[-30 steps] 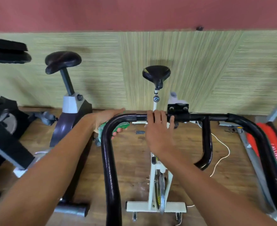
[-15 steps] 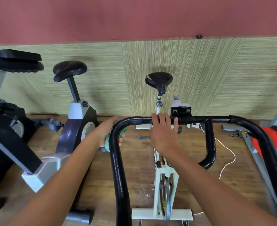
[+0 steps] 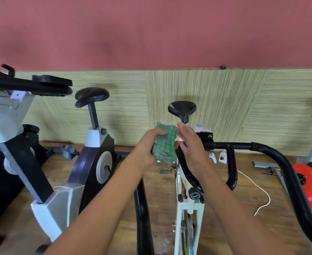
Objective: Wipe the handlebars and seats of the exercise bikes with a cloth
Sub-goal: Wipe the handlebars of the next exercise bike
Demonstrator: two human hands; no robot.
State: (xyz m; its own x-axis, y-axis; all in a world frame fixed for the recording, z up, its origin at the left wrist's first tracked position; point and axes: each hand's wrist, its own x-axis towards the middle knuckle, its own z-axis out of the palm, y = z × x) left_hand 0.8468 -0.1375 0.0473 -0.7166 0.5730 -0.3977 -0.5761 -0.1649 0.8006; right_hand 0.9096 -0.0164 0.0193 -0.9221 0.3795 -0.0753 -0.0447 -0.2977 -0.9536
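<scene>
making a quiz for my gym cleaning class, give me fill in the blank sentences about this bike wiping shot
The left hand grips a ___ cloth.
The right hand, fingers straight, is to the ___ of the cloth.
The bike's handlebar is ___.
The cord on the wooden floor is ___.
Missing words: green; right; black; white.

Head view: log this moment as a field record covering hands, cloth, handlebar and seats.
left hand: grips the green cloth, held up in front of the handlebar
right hand: fingers straight at the cloth's right edge; contact unclear
handlebar: black, partly hidden behind the hands
seat: black, beyond the hands, near the wall
neighbouring seat: black, to the left
floor: wooden, white cord lying at right
</scene>
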